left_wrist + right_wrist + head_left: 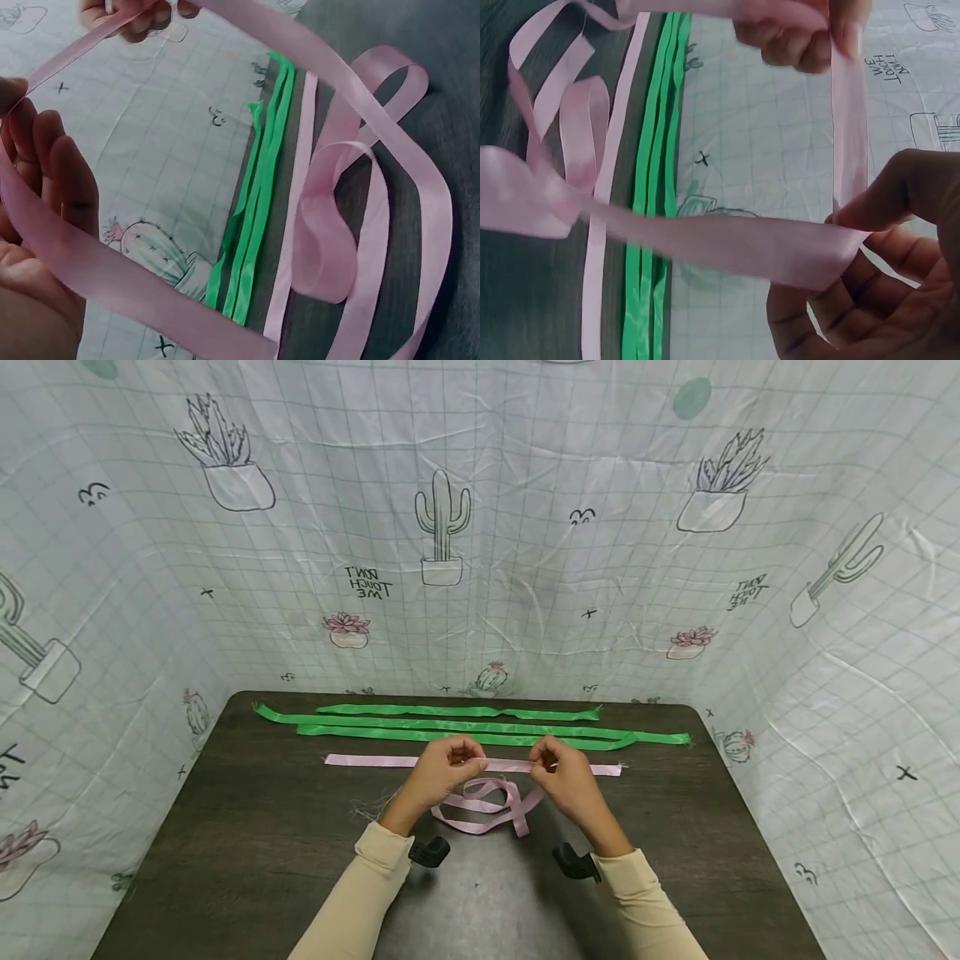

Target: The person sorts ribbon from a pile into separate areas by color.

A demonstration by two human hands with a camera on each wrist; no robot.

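A long pink ribbon (850, 135) is stretched between my two hands, above the table. My left hand (446, 772) pinches it between thumb and fingertips, and my right hand (567, 778) pinches it a short way to the right. From both pinches, the ribbon hangs in slack lengths, its loose loops (435, 225) lying just below the hands on the near side. Behind the hands, a separate straight pink ribbon strip (367, 761) lies across the table, its middle partly covered by them in the head view.
Three green ribbons (450, 725) lie side by side along the back of the dark wooden table (225, 827). A few loose threads (371, 808) lie left of the pink loops. A printed cactus cloth (510, 568) hangs around the back and sides.
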